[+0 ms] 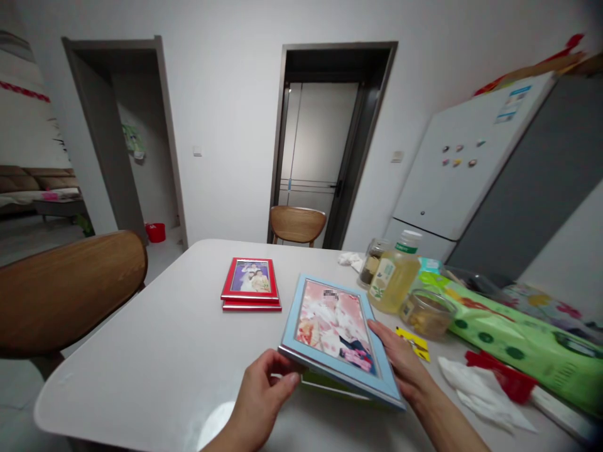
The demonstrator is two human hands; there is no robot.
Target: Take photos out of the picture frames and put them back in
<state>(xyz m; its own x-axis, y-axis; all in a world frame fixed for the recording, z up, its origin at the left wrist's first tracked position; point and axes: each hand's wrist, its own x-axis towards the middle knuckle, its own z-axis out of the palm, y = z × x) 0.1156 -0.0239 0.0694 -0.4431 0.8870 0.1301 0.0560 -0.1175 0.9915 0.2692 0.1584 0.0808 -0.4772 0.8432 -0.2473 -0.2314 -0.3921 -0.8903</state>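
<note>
A light blue picture frame (294, 314) with a pink-toned photo is tilted above the table's near side. My left hand (268, 392) is at its lower left corner, thumb and fingers closed around the edge. On the right edge, my right hand (400, 358) grips the same frame, its fingers partly hidden beneath. Under the blue frame a green-edged object (330, 384) shows, mostly covered; whether it touches the frame I cannot tell. Two red picture frames (230, 285) lie stacked on the table to the left, the upper one showing a photo of people.
Along the right of the white table (141, 351) stand a bottle of yellow liquid (393, 276), a glass jar (372, 263), a round container (426, 314), a green package (509, 339) and crumpled tissue (480, 389). Wooden chairs (70, 289) stand left and behind.
</note>
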